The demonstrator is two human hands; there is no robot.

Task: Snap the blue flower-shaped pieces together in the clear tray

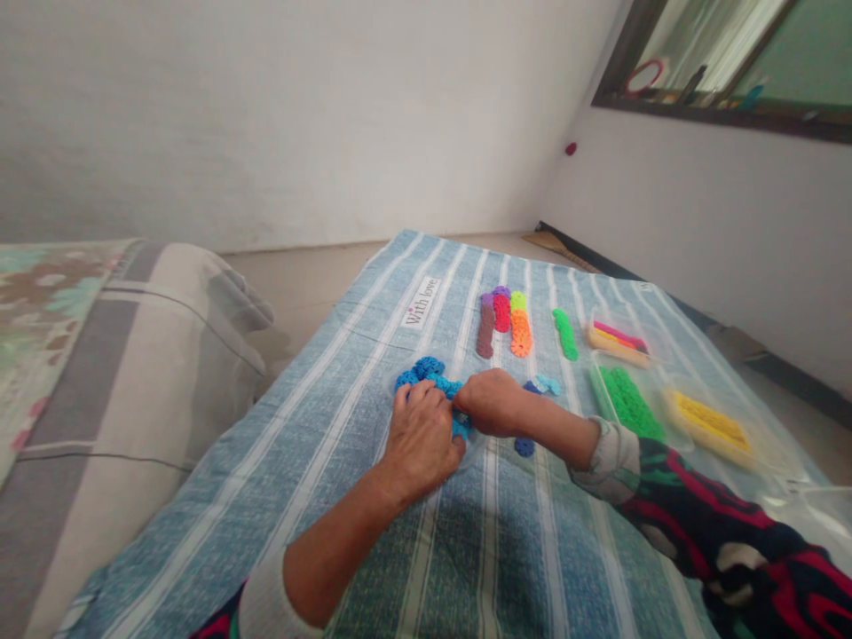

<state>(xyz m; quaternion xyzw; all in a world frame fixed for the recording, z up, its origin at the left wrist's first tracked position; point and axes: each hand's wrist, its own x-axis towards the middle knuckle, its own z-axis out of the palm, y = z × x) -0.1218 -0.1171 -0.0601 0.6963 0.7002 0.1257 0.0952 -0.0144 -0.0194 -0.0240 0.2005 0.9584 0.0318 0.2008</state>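
Both my hands meet over a pile of blue round pieces (428, 371) on a blue striped cloth (373, 355). My left hand (421, 437) lies palm down on the near side of the pile, fingers pressing on the blue pieces. My right hand (491, 401) is curled in a fist at the pile's right end, gripping some of them. A few loose blue and light blue pieces (540, 387) lie just right of that hand, and one dark blue piece (524, 446) sits under my right forearm.
Rows of brown, purple, red, orange and green pieces (504, 321) lie farther back. Clear trays hold pink and orange (619, 342), green (627, 401) and yellow pieces (711, 424) at the right. A grey cushion (153, 355) lies left; white walls stand behind.
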